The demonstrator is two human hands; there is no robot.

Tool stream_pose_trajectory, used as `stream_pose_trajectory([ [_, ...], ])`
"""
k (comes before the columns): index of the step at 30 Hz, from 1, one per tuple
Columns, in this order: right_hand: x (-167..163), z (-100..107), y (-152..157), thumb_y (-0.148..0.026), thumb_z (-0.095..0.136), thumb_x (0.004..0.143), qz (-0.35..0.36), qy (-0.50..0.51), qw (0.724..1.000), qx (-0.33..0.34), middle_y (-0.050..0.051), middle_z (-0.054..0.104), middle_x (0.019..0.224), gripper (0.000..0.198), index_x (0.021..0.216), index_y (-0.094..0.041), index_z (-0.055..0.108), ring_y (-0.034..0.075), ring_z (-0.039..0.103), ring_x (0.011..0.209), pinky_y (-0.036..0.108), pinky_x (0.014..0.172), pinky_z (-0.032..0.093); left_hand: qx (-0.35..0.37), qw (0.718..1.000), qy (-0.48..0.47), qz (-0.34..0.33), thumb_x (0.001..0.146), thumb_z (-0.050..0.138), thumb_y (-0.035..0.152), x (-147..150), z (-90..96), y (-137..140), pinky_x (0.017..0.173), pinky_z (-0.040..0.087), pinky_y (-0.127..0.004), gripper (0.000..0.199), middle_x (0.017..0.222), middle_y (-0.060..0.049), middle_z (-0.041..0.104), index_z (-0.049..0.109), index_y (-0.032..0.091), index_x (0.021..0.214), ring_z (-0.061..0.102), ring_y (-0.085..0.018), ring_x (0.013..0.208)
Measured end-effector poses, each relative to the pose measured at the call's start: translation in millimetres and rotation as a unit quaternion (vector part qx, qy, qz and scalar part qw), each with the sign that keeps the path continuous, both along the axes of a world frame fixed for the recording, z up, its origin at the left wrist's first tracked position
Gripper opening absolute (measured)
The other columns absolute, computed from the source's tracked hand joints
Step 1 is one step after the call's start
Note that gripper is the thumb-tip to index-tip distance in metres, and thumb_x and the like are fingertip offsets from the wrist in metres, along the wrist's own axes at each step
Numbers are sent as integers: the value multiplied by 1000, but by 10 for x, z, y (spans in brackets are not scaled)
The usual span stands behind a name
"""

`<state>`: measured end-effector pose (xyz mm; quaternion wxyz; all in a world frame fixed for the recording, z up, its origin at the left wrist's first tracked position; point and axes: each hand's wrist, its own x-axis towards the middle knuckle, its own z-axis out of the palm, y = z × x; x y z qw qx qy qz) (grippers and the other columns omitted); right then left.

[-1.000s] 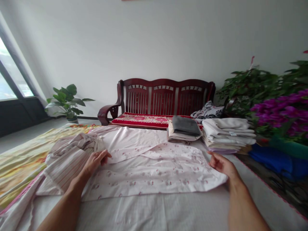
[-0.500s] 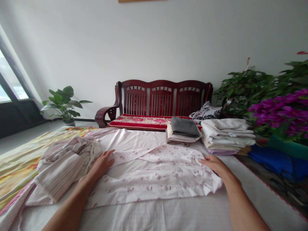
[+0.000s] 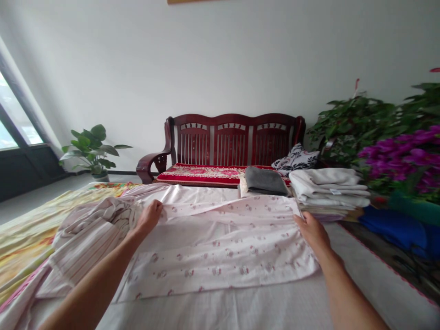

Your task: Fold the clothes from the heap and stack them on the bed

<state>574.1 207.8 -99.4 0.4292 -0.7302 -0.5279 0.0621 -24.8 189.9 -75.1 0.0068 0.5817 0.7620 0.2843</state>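
A pair of pale pink pajama pants (image 3: 237, 250) with a small printed pattern is spread across the white sheet, legs pointing left and waist end at the right. My left hand (image 3: 150, 216) is closed on the end of the far leg. At the waist end, my right hand (image 3: 312, 232) pinches the far corner. Between my hands the far leg is stretched and lifted off the sheet, while the near leg lies flat. Just left of my left hand is a crumpled heap of striped cloth (image 3: 92, 238).
Folded white cloths (image 3: 328, 185) are stacked beyond my right hand, beside a smaller pile topped by a dark grey cloth (image 3: 264, 180). Behind stands a wooden bench (image 3: 230, 137). Purple flowers (image 3: 409, 156) and a blue cloth (image 3: 392, 229) are at right, a yellow patterned cloth (image 3: 24, 238) at left.
Both hands have closed on the far edge of the pants and raised it, pulling the far leg taut. My left hand has moved up slightly; its fingers were lying spread before.
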Motion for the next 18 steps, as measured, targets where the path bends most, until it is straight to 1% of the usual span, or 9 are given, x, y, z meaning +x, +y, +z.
stream_pose_trajectory([
  [3,-92,-39,-27,-54,56,82,-37,-79,993,-84,3,64,66,31,89,-26,69,20,56,58,31,59,38,0,1000,-18,13,89,44,26,31,3,184,65,44,-27,24,85,-8,72,64,17,97,66,-21,76],
  [5,-145,-49,-55,-53,56,83,-46,-106,988,-99,5,68,74,32,96,-28,71,21,58,60,32,60,39,-5,999,-27,17,87,45,21,66,-31,218,65,46,-28,29,87,-9,73,64,16,108,67,-21,75],
  [7,-179,-36,-94,-48,59,84,-56,-131,986,-83,7,73,88,32,105,-28,70,23,62,69,34,64,42,-6,999,-28,22,86,48,21,110,-74,168,69,49,-32,38,96,-13,72,61,13,121,68,-24,82],
  [9,-208,5,-138,-41,61,84,-62,-171,982,-44,10,73,102,32,111,-25,69,26,64,84,35,70,44,3,1000,-14,26,87,50,28,163,-108,54,78,50,-37,47,111,-18,68,55,12,131,67,-28,96],
  [11,-260,60,-179,-34,59,85,-50,-211,976,-8,11,72,106,27,107,-24,70,27,63,92,35,74,45,21,999,23,11,90,50,37,218,-129,-85,87,49,-42,50,122,-19,63,55,14,134,63,-31,107],
  [13,-365,109,-206,-30,54,87,-7,-223,975,14,8,72,101,21,98,-25,71,25,63,90,34,74,45,33,996,77,-27,91,50,41,267,-138,-202,92,47,-43,47,125,-16,61,58,19,131,61,-32,110],
  [14,-443,126,-216,-29,52,88,30,-219,975,26,6,73,97,20,94,-25,71,23,64,89,33,74,45,34,993,105,-51,90,52,40,287,-138,-241,94,47,-43,45,127,-14,61,60,21,130,60,-31,110],
  [16,-646,138,-234,-29,50,88,119,-205,970,52,4,73,93,21,89,-25,71,22,64,88,32,75,46,23,984,151,-89,88,56,33,309,-129,-271,94,47,-41,42,128,-12,61,63,24,127,58,-31,113],
  [18,-878,125,-262,-29,50,89,211,-198,954,74,4,74,93,23,88,-25,72,22,65,91,33,80,48,-10,981,164,-99,86,56,25,311,-106,-246,92,47,-40,37,127,-11,63,67,24,121,58,-30,114],
])
